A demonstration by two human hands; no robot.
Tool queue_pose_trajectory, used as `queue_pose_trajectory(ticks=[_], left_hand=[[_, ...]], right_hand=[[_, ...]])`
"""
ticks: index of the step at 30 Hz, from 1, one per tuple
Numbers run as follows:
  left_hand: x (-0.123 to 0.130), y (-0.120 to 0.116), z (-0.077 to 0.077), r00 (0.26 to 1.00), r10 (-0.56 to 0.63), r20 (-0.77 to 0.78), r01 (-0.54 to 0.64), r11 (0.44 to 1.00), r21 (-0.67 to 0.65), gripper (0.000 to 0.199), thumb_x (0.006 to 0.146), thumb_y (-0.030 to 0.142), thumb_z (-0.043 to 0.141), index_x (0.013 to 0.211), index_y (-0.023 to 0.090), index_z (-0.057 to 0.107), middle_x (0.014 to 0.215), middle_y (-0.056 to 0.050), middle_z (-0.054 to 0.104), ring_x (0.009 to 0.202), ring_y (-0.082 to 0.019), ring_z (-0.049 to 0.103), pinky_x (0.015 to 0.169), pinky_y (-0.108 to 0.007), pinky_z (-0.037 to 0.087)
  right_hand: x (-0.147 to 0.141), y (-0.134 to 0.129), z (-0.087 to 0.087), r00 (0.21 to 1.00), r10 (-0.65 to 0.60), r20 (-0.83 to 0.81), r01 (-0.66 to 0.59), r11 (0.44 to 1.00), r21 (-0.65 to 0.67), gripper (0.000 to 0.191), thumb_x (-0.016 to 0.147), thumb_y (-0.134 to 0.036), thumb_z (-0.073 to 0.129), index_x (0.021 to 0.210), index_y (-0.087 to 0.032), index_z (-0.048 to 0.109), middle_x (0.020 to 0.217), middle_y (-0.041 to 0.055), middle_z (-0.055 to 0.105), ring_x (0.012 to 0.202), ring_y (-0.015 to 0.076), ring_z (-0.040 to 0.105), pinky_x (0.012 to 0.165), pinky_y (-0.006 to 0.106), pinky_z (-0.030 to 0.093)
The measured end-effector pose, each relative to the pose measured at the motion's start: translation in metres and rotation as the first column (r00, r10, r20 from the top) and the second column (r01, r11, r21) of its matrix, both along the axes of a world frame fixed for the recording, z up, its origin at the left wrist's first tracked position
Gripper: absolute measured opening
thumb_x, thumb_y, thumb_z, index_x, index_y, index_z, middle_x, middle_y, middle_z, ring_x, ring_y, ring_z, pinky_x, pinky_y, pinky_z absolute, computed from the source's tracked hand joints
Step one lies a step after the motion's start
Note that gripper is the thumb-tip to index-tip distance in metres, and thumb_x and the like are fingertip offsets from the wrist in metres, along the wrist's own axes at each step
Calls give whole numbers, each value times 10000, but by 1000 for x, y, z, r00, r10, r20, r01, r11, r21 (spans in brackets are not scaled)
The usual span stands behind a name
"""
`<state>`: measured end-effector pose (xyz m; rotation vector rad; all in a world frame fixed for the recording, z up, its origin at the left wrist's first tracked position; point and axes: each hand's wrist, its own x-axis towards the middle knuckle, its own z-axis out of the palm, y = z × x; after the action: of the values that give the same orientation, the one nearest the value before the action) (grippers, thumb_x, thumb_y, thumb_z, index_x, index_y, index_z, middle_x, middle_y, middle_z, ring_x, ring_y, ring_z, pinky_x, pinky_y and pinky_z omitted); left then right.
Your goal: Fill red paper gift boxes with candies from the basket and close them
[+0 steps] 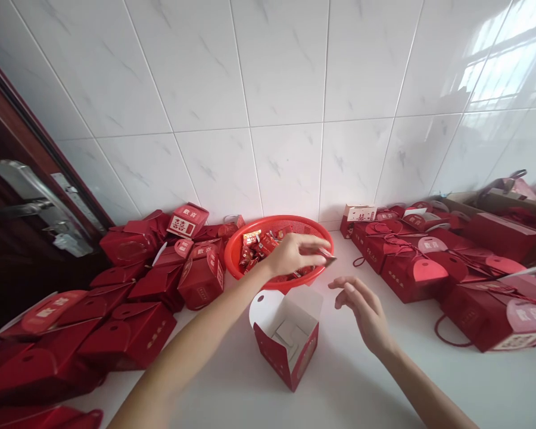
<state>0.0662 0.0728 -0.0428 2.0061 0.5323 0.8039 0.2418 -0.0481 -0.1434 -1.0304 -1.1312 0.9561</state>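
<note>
My left hand [298, 255] reaches over the right side of a red plastic basket [232, 262] and pinches a small red-wrapped candy [327, 256] at its fingertips. Wrapped candies [268, 243] lie in the basket, partly hidden by that hand. In front of the basket stands a red paper gift box [286, 351] with its top flaps up and a white inside; no candy shows on its visible floor. To the right of the box my right hand [361, 304] hovers with loosely bent fingers apart, holding nothing.
Folded red gift boxes [129, 333] crowd the left of the white table [339, 381]. More red boxes [411, 268], several with cord handles, stand on the right. A tiled wall [290, 167] closes off the back. At far left is a dark door with a metal handle [36, 205].
</note>
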Motion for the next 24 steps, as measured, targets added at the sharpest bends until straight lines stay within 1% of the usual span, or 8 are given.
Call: queue_pose_trajectory(ticks=[2, 4, 7, 11, 14, 16, 19, 24], left_hand=[[11, -17, -2, 992, -104, -77, 112, 987, 114, 200, 803, 235, 772, 996, 202, 816, 1076, -97, 773, 997, -216, 712, 876, -325, 551], [18, -24, -4, 980, -141, -143, 169, 964, 205, 126, 790, 213, 788, 909, 213, 829, 1185, -103, 725, 980, -197, 692, 880, -324, 537], [19, -25, -4, 957, -186, -224, 238, 943, 231, 196, 788, 140, 751, 935, 243, 831, 1255, -94, 673, 995, -189, 676, 908, -336, 527], [14, -25, -2, 934, -278, -225, 309, 944, 114, 393, 776, 73, 657, 1091, 263, 796, 1258, -80, 680, 1123, -224, 660, 971, -354, 522], [14, -29, -2, 967, -208, -144, 205, 978, -41, 404, 804, 161, 674, 1199, 214, 743, 1176, -95, 726, 1031, -222, 705, 920, -356, 560], [15, -31, -1, 979, -140, -151, 124, 986, -111, 335, 822, 246, 704, 1144, 171, 755, 1038, -91, 766, 915, -211, 728, 847, -336, 578], [17, -34, 2, 973, -150, -178, 122, 980, -159, 211, 822, 264, 721, 988, 151, 786, 840, -59, 772, 807, -190, 723, 786, -304, 574], [15, -41, 6, 954, -248, -169, 200, 946, -256, 228, 820, 236, 734, 1031, 169, 790, 913, -62, 794, 871, -203, 742, 835, -314, 580]], right_hand=[[2, -3, 5, 987, 101, -126, -96, 994, 45, 421, 904, -615, 584, 958, -210, 687, 889, 69, 701, 658, 164, 569, 679, 335, 480], [1, -5, 8, 965, 172, -197, -163, 985, 60, 421, 905, -612, 597, 932, -200, 685, 834, 69, 694, 646, 163, 560, 650, 326, 474], [-2, -7, 11, 951, 187, -248, -185, 982, 31, 402, 883, -590, 651, 906, -190, 687, 788, 53, 668, 615, 145, 533, 622, 313, 464], [-3, -8, 15, 956, 131, -262, -133, 991, 12, 381, 834, -566, 723, 881, -190, 685, 778, 25, 621, 591, 123, 501, 594, 295, 450], [-2, -10, 18, 969, 100, -226, -96, 995, 30, 359, 832, -537, 735, 910, -188, 695, 783, 27, 626, 588, 121, 493, 597, 299, 455], [-3, -12, 19, 975, 103, -197, -95, 994, 47, 332, 845, -510, 732, 915, -187, 703, 785, 28, 631, 590, 121, 496, 605, 301, 458], [-4, -14, 20, 977, 103, -185, -93, 994, 65, 285, 861, -476, 727, 858, -193, 695, 806, 26, 634, 605, 116, 501, 609, 290, 456], [-1, -15, 21, 980, 22, -197, -7, 997, 77, 301, 859, -477, 730, 766, -198, 668, 696, -2, 589, 611, 119, 495, 637, 288, 449]])
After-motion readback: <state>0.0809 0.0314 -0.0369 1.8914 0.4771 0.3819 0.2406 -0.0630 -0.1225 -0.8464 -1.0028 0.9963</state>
